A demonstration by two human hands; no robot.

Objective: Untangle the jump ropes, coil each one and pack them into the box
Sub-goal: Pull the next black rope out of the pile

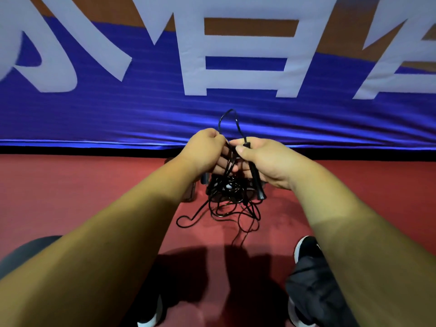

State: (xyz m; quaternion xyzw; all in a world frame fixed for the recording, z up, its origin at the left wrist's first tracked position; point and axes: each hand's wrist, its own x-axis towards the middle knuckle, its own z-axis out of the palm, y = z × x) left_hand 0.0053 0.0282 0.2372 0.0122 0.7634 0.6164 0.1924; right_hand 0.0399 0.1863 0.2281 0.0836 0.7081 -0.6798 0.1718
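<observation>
The jump ropes (225,193), thin black cords, hang in one tangled bunch in the air between the two hands, just above the red floor (70,197). From the top of the bunch a single loop (227,119) stands up at twelve o'clock, above the knuckles. From the bottom, several slack loops spill out at six and seven o'clock and lie on the floor, the widest curling out at seven o'clock.

The right hand (266,159) is clenched round a black handle (256,180). The thumb lies across the handle's top end, and the handle slants down at about five o'clock, its lower end sticking out below the palm. The left hand (206,149) sits just beside it at nine o'clock, fingers curled and pinching several cords where they gather at the top of the tangle. The fingertips of the two hands almost meet; whether they touch cannot be told.

Behind and under the tangle, on the floor, stands a low brownish box (190,193), mostly hidden by the left wrist and the cords; its contents cannot be made out.

At twelve o'clock beyond the hands a blue padded mat (118,114) with large white characters rises from the floor edge, with an orange band along its top. Near the frame's bottom, at five o'clock from the tangle, a black shoe (306,249) with a white sole rests on the floor above a dark trouser leg (313,293). The hands' shadows fall on the floor at six o'clock.
</observation>
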